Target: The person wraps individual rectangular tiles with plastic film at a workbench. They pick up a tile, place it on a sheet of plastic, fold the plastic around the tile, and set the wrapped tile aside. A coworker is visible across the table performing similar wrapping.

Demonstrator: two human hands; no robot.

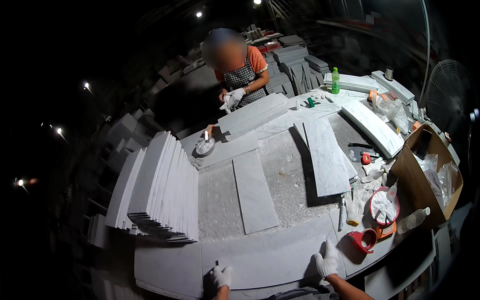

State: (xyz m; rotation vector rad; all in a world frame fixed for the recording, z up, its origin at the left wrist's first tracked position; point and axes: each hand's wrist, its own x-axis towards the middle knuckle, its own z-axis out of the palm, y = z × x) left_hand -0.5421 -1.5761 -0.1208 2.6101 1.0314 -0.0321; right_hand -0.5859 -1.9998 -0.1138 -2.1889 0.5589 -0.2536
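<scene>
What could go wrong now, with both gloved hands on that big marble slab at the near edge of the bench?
The slab lies at the bench's near edge under the left hand and right hand; a pull might slide it off. The red cup sits close by the right hand, so swinging the slab could knock it. The stack of tiles at the left leans, fanned out; a bump may topple it.

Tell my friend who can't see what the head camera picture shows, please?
Two white-gloved hands, left hand and right hand, rest on a pale marble slab on a cluttered workbench. Another person works opposite.
</scene>
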